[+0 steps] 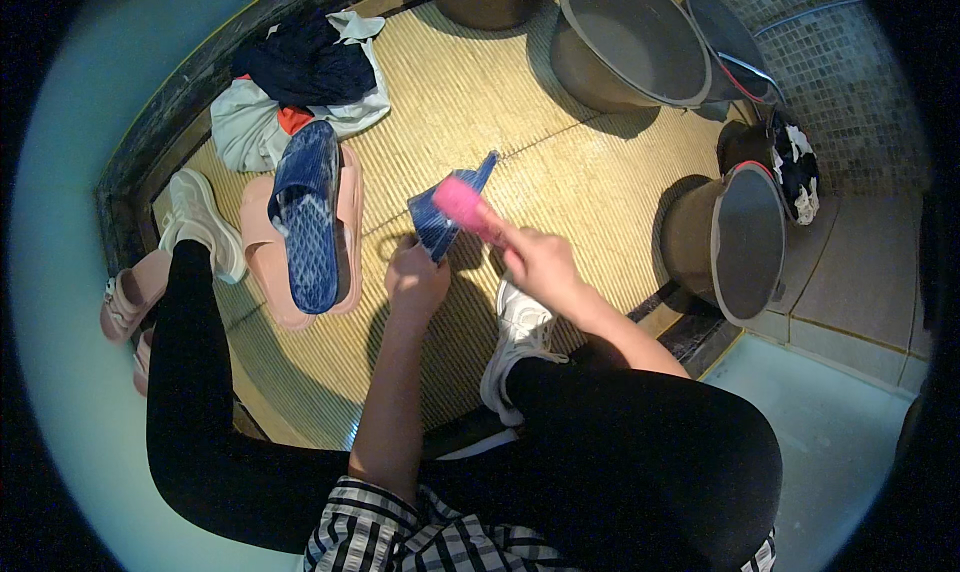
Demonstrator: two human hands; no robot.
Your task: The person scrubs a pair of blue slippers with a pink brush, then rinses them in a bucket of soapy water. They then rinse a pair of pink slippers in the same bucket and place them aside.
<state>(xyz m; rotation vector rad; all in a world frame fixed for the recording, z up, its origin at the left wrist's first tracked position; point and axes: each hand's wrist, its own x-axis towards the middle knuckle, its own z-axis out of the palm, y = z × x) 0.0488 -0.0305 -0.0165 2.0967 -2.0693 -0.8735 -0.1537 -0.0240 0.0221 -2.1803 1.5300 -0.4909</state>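
Observation:
My left hand (pixel 417 278) grips one end of a blue slide sandal (pixel 430 221), which is held tilted above the ribbed floor. In my right hand (pixel 541 261) is a pink scrubbing brush (pixel 461 203), blurred, its head over the sandal's strap; whether it touches cannot be told. To the left, a second blue slide sandal (pixel 311 261), streaked with whitish foam, lies on a pair of pink slide sandals (pixel 262 234).
Pale and dark clothes (pixel 247 126) lie in a heap at the upper left. Large dark buckets (pixel 637 39) stand at the upper right, and another bucket (pixel 750 246) is at the right. More pink sandals (pixel 135 294) are by the left leg.

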